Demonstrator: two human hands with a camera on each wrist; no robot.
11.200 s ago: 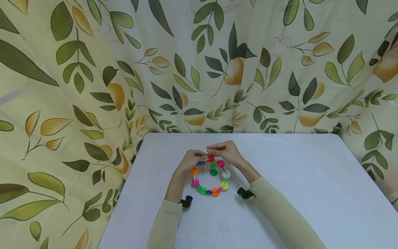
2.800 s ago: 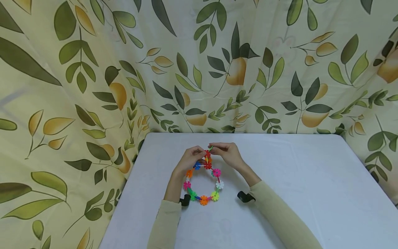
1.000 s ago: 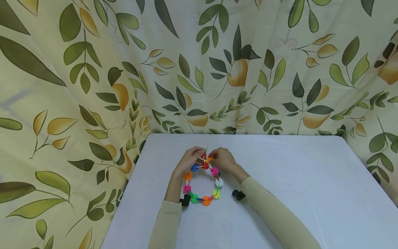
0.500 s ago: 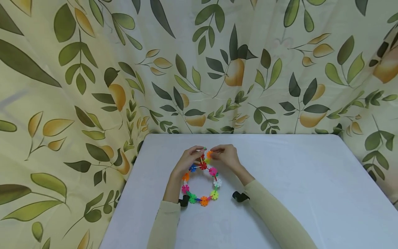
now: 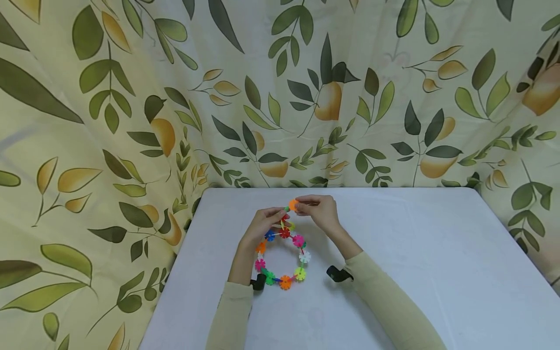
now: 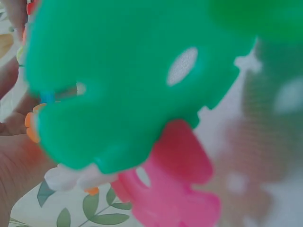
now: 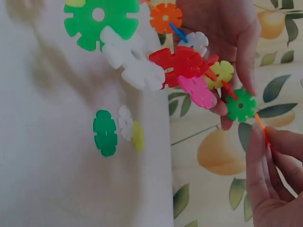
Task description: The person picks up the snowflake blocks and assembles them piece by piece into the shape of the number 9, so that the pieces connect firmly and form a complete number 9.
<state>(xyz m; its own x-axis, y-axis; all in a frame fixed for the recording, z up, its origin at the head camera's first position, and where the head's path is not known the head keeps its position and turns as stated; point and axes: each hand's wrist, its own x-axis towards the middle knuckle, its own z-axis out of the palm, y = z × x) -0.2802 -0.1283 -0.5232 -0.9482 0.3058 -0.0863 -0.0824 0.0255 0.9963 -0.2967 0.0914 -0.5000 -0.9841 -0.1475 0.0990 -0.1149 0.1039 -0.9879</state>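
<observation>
A ring of slotted plastic flower discs (image 5: 286, 282) in several colours hangs below my left hand (image 5: 259, 226). That hand grips the short chain of discs at its top; in the right wrist view its thumb lies right at a green disc (image 7: 241, 105). My right hand (image 5: 321, 212) pinches an orange disc (image 5: 293, 205), seen edge-on in the right wrist view, its rim at the green disc's edge. Close to the left wrist camera, a blurred green disc (image 6: 109, 85) and a pink disc (image 6: 173, 189) of the ring cover much of the view.
A loose green disc (image 7: 105, 133), a white disc (image 7: 125, 122) and a yellow disc (image 7: 138, 136) lie on the white table (image 5: 393, 272) beyond the ring. Leaf-patterned cloth (image 5: 372, 97) hangs behind. Black cameras (image 5: 339, 274) sit at both wrists.
My right hand went down to the orange disc, picked it up from behind the ring and lifted it to the green disc. The left hand stays nearly in place.
</observation>
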